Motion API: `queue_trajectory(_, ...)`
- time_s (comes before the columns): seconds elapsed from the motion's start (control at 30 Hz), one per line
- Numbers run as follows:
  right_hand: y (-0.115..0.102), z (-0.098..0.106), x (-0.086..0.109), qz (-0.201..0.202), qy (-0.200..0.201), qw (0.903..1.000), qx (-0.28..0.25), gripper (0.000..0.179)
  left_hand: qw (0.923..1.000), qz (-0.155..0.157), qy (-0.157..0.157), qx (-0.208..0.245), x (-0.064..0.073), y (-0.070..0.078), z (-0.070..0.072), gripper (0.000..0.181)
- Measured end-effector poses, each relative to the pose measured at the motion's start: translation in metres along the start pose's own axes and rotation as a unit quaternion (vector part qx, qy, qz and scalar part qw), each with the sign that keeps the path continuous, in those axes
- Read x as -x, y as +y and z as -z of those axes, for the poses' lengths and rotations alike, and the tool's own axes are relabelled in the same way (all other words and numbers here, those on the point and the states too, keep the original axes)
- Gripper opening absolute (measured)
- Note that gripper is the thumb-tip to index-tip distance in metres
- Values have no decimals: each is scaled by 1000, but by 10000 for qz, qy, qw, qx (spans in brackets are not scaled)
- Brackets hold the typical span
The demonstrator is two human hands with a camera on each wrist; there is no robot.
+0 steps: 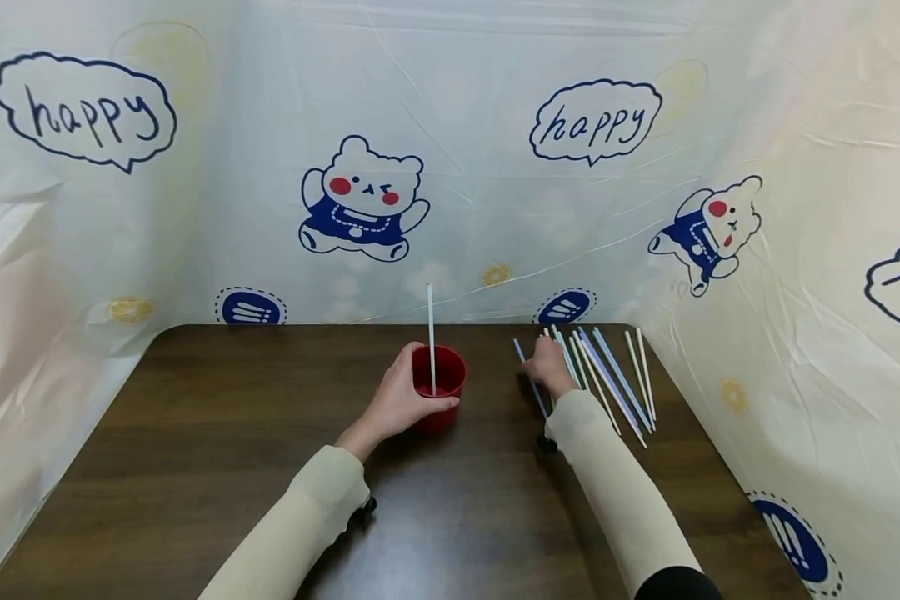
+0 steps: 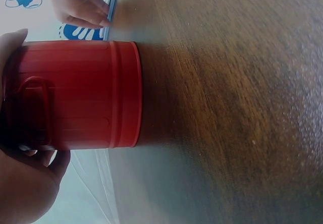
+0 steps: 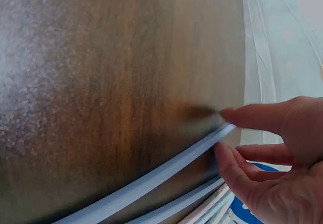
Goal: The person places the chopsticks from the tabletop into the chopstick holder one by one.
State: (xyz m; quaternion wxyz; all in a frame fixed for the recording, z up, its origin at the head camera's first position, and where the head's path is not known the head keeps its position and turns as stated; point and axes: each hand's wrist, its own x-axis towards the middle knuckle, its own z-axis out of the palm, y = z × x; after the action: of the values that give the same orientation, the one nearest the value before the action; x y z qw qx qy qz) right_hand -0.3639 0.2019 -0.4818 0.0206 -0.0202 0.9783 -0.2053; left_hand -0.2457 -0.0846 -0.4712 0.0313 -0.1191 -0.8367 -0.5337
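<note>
My left hand point(image 1: 405, 390) grips a red cup point(image 1: 438, 417) around its upper part, thumb on the near side. The cup is upright on the table, and one white straw point(image 1: 431, 333) stands in it, reaching well above the rim. In the left wrist view the cup's ribbed red wall point(image 2: 81, 93) and its base band show close up. To the right, my right hand point(image 1: 550, 367) pinches a blue straw point(image 1: 540, 398) between thumb and fingertips. That straw point(image 3: 146, 181) slants over the tabletop in the right wrist view, with more straws beside it.
Several white, blue and purple straws point(image 1: 630, 383) lie side by side at the table's right, partly behind the right forearm. The brown wooden table point(image 1: 195, 467) ends at the back against a pale printed curtain point(image 1: 480, 217), which also hangs along both sides.
</note>
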Motion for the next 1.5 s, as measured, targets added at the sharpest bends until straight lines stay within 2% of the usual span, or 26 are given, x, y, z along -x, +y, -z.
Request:
queue_trajectory(0.1,0,1,1,64,111,9998,138,27,10000,28,-1,6,1,0,0,89)
queue_trajectory(0.17,2,1,1,31,87,9999,146,19,10000,73,-23,-12,1,0,0,90)
queue_trajectory(0.4,6,3,0,120,102,9998,123,29,9998,159,-59,-41,0,-1,0,89)
queue_trajectory(0.47,5,4,1,23,52,9996,-262,26,9999,152,-44,-32,0,-2,0,89)
queue_trajectory(0.53,5,4,2,-142,-64,9952,-969,19,9999,156,-25,-30,0,-1,0,90)
queue_trajectory(0.6,5,4,5,-344,-208,9829,-1796,11,9999,167,-4,-29,-1,-1,1,89)
queue_trajectory(0.67,6,2,7,-629,-344,9628,-2605,5,9998,170,-18,-39,0,-1,1,88)
queue_trajectory(0.73,5,0,10,-824,-370,9440,-3174,8,9999,153,-32,-43,-1,-2,0,88)
queue_trajectory(0.97,4,-7,7,-1125,-355,8907,-4391,25,10000,85,7,-26,-1,-3,0,88)
queue_trajectory(1.13,-4,-5,4,-971,-87,8589,-5028,30,10000,80,-10,-25,0,-3,-2,87)
queue_trajectory(1.23,-13,4,3,-637,82,8453,-5304,33,10000,48,10,-27,0,-3,-2,87)
queue_trajectory(1.3,-21,13,3,-377,176,8409,-5395,33,10000,32,23,-26,0,-3,-2,87)
queue_trajectory(1.5,-47,42,6,261,346,8376,-5446,29,10000,60,22,-69,-1,-3,0,87)
